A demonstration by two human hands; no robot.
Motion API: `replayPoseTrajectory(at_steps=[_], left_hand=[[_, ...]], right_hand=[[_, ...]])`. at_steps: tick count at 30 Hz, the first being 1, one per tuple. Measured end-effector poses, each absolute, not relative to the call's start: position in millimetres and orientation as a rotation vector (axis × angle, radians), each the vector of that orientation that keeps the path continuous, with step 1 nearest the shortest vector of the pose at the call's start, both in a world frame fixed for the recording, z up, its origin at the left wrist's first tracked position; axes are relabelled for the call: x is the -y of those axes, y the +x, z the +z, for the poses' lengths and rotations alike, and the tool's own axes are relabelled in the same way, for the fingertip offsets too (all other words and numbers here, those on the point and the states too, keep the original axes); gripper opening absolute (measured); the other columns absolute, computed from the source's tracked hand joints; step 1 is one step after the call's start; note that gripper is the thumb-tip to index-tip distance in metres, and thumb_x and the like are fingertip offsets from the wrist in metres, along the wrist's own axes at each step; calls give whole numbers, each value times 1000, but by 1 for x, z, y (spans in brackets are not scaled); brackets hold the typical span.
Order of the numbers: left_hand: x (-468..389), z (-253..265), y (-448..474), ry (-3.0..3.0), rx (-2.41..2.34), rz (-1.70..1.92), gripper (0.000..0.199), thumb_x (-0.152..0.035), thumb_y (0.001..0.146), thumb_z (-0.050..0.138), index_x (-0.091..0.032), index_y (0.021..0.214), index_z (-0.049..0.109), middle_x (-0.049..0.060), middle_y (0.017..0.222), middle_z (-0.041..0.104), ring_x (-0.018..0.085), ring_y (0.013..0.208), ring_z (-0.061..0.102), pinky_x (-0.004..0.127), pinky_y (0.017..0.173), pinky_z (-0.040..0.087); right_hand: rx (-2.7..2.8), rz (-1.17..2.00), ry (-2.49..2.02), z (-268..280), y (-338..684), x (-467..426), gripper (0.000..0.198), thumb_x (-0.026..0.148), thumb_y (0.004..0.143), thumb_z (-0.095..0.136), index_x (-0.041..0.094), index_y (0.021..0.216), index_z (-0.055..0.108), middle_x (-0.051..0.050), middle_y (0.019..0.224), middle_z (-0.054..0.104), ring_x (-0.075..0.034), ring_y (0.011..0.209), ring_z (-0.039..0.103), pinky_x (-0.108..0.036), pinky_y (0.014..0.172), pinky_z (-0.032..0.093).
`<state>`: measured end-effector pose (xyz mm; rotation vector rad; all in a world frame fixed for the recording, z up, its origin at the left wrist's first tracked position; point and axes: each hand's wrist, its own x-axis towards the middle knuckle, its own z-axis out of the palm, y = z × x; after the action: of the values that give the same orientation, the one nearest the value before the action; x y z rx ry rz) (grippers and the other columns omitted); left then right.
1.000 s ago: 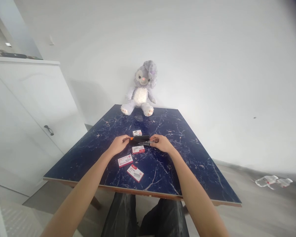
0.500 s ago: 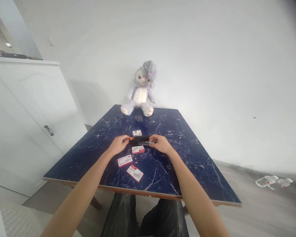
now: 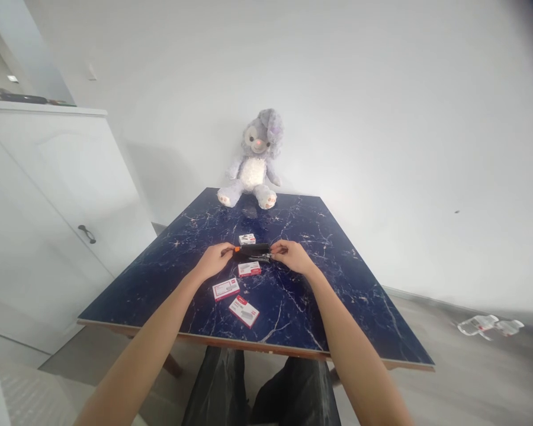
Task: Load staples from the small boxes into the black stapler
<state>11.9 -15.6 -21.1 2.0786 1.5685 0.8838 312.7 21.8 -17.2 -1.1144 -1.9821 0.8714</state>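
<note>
A black stapler (image 3: 254, 249) with an orange part at its left end lies crosswise over the middle of the table, a silver metal strip showing along its near side. My left hand (image 3: 217, 259) is closed on the orange end. At the opposite end, the fingers of my right hand (image 3: 292, 255) are pinched on the stapler's tip. Just behind it stands a small white box (image 3: 247, 239). A red-and-white staple box (image 3: 249, 269) lies right in front, and two more, a left staple box (image 3: 225, 289) and a tilted staple box (image 3: 244, 311), lie nearer to me.
The dark blue marble-patterned table (image 3: 337, 284) has a plush toy (image 3: 253, 163) sitting at its far edge against the wall. To the left is a white cabinet (image 3: 48, 195) with a dark handle. Clear plastic bottles (image 3: 488, 325) rest on the floor at right.
My right hand has shifted slightly, its fingers now bunched at the stapler's right end. The metal strip that stuck out to the right no longer shows past the fingers. My left hand stays put.
</note>
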Motion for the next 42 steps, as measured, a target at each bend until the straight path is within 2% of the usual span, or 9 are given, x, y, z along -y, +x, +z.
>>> replayPoseTrajectory(at_steps=[5,9,13,29,42], left_hand=[[15,-22,11,2092,-1566,894,28,-34,92,49,-25,107,71,4,107,75,22,95,70,32,83,51],[15,-24,11,2088,-1565,897,27,-34,92,50,-25,108,71,4,108,75,22,96,70,32,83,51],[14,-24,11,2083,-1559,888,28,-34,93,50,-25,108,71,5,109,74,23,99,69,33,85,51],[15,-23,11,2086,-1554,901,28,-34,92,50,-25,108,71,4,108,75,23,97,70,32,84,51],[15,-22,12,2087,-1565,896,27,-34,92,50,-25,107,71,4,107,75,23,94,70,32,83,52]], right_hand=[[1869,760,-1118,-15,314,-24,23,31,82,62,21,102,68,-3,98,73,-16,85,70,-29,84,54],[1816,780,-1147,-16,314,-27,33,30,78,66,20,110,66,-3,99,71,-15,80,69,-29,79,55],[1859,874,-1124,-19,314,-27,37,22,72,71,19,109,66,-5,101,72,-16,88,70,-30,85,56],[2035,910,-1064,-17,313,-21,37,12,77,70,23,112,66,-3,104,75,-17,95,72,-32,91,56],[1972,994,-1097,-19,310,-22,34,12,75,71,21,108,68,-4,102,75,-17,93,72,-30,88,57]])
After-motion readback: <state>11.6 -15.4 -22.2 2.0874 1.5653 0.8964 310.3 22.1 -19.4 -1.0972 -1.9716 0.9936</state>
